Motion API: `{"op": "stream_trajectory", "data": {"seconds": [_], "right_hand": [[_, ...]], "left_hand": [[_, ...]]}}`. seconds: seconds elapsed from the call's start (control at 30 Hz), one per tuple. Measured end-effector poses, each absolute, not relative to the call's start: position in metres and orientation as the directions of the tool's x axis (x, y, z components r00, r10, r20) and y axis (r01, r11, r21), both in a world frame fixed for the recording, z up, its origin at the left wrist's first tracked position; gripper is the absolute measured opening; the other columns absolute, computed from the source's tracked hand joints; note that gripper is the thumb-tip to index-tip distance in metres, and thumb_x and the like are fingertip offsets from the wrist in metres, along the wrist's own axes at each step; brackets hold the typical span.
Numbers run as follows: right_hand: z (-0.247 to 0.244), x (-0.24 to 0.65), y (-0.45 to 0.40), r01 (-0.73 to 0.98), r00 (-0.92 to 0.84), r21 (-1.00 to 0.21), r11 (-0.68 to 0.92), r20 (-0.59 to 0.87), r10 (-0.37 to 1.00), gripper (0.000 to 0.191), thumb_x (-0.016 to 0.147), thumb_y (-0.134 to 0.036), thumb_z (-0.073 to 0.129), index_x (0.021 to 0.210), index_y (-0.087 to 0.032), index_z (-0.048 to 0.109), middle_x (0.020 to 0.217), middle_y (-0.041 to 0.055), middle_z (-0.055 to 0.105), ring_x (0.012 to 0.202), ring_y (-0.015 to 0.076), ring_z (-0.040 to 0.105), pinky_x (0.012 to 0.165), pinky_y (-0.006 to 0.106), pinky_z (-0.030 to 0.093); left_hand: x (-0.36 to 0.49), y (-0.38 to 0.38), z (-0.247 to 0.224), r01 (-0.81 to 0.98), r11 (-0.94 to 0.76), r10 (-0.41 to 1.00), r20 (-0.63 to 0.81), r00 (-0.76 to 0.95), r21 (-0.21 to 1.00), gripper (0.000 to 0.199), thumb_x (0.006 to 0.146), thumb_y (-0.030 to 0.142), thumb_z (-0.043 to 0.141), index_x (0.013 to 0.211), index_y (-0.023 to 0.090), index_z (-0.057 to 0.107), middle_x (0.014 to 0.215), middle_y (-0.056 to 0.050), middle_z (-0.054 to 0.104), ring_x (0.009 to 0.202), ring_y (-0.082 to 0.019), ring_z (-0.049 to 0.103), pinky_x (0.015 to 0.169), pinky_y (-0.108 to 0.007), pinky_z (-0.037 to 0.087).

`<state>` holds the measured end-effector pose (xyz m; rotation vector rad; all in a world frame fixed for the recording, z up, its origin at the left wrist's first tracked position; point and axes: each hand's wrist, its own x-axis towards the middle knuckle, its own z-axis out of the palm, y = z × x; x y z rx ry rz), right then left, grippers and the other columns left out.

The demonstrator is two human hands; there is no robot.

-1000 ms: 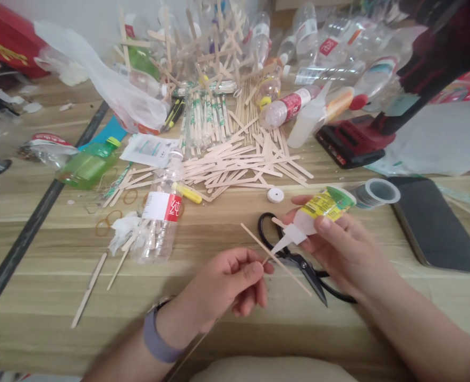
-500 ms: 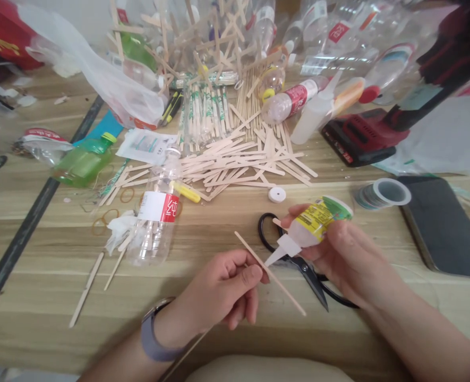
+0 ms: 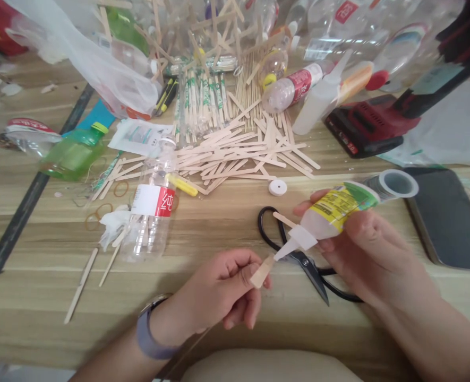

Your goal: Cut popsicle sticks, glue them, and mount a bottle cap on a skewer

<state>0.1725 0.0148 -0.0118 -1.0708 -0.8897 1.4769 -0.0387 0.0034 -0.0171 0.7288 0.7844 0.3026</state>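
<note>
A short-looking, pale wooden craft stick is pinched between the thumb and fingers of my left hand, foreshortened with its broad face showing. My right hand grips a glue bottle with a yellow and green label, tilted nozzle-down to the left. Its white tip is at the upper end of the stick; whether they touch I cannot tell. Under the bottle lie black-handled scissors, partly covered by my right hand. Another wooden stick juts out behind the nozzle, its far end hidden.
Many loose craft sticks are heaped farther back. A clear bottle stands at left, near a yellow cutter. To the right are a tape roll, a phone and a red-black power tool. A white cap lies mid-table.
The stick in my left hand has turned from lying diagonally lengthwise to a foreshortened, broad-face view. The glue bottle has shifted slightly right, with its nozzle now at the stick's upper end.
</note>
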Motion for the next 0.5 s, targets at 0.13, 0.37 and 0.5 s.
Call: {"op": "stream_trajectory", "data": {"seconds": [0.13,0.37,0.5], "right_hand": [[-0.0088,0.1710,0.0150,-0.347,-0.044,-0.922,-0.174,-0.169,0.985,0.028,0.075,-0.051,0.077,0.094,-0.030,0.075,0.087,0.0020,0.071,0.057,0.0127,0.055,0.049,0.025,0.049],[-0.0066,0.1713,0.0137,-0.337,-0.027,-0.926,-0.173,-0.174,0.984,0.029,0.074,-0.051,0.078,0.094,-0.030,0.075,0.089,0.0028,0.072,0.058,0.0146,0.056,0.049,0.027,0.049],[-0.0063,0.1721,0.0127,-0.317,-0.019,-0.931,-0.182,-0.185,0.983,0.031,0.071,-0.053,0.080,0.092,-0.031,0.076,0.085,0.0019,0.072,0.051,0.0125,0.050,0.043,0.026,0.042]], "left_hand": [[-0.0385,0.0035,-0.0164,0.024,0.731,0.484,-0.543,0.686,0.682,0.033,0.089,0.051,0.056,0.081,0.019,0.053,0.047,0.007,0.055,0.028,-0.004,0.030,0.029,-0.016,0.019],[-0.0394,0.0019,-0.0193,0.011,0.742,0.486,-0.549,0.680,0.671,0.034,0.090,0.051,0.057,0.081,0.018,0.054,0.048,0.006,0.057,0.029,-0.003,0.033,0.029,-0.015,0.021],[-0.0404,0.0022,-0.0188,-0.015,0.748,0.492,-0.540,0.683,0.663,0.037,0.087,0.055,0.061,0.083,0.018,0.055,0.049,0.006,0.058,0.028,-0.003,0.034,0.029,-0.015,0.020]]}}
